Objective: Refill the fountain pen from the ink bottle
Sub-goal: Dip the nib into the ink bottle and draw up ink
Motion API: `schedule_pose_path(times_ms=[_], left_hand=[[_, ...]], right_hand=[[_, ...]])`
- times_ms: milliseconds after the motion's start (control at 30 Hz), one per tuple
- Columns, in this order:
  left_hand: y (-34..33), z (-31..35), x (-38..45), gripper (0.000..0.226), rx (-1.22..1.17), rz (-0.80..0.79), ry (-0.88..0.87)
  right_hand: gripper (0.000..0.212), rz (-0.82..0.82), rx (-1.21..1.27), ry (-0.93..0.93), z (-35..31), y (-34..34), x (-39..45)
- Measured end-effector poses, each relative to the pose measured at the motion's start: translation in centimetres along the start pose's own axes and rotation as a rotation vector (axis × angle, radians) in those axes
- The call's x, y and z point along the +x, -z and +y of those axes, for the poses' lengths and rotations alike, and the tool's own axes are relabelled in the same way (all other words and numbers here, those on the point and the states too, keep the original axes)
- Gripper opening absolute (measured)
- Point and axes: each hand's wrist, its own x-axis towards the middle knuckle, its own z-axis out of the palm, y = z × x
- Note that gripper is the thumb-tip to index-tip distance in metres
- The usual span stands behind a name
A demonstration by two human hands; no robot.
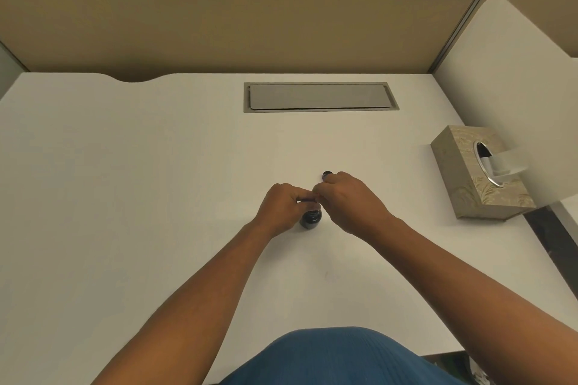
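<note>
Head view: left hand (281, 205) pinching thin pen (308, 199) above ink bottle (311, 218); right hand (347, 198) closed at its end. Probably filling; next, steady draw.

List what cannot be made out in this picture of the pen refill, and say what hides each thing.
All in the head view:
- Pen: only a thin dark sliver shows; the left hand and right hand cover the rest.
- Ink bottle: its mouth is hidden under the hands, so open or capped is unclear.
- Small dark thing beyond the right hand: too small to identify.
- Tissue box: its right side is hidden by the white panel.
</note>
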Motion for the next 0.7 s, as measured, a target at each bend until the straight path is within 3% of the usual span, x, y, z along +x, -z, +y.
schedule_pose_path(times_ms=[233,400,500,600,700], left_hand=[[0.18,0.49,-0.24,0.022,-0.005,-0.005,-0.024],[0.12,0.62,-0.18,0.029,-0.002,-0.024,-0.034],[0.13,0.49,-0.17,0.014,-0.012,-0.014,-0.025],[0.31,0.56,-0.15,0.016,-0.014,0.002,-0.018],[0.28,0.39,-0.05,0.016,0.023,-0.006,-0.012]], right_hand=[[0.023,-0.040,-0.068,-0.067,-0.56,-0.07,0.29],[0.048,-0.057,-0.113,-0.139,-0.57,-0.25,0.19],[0.032,-0.032,-0.088,-0.148,-0.41,-0.25,0.14],[0.009,-0.043,-0.010,-0.104,-0.35,-0.03,-0.01],[0.009,-0.031,-0.010,-0.075,-0.21,-0.12,0.06]])
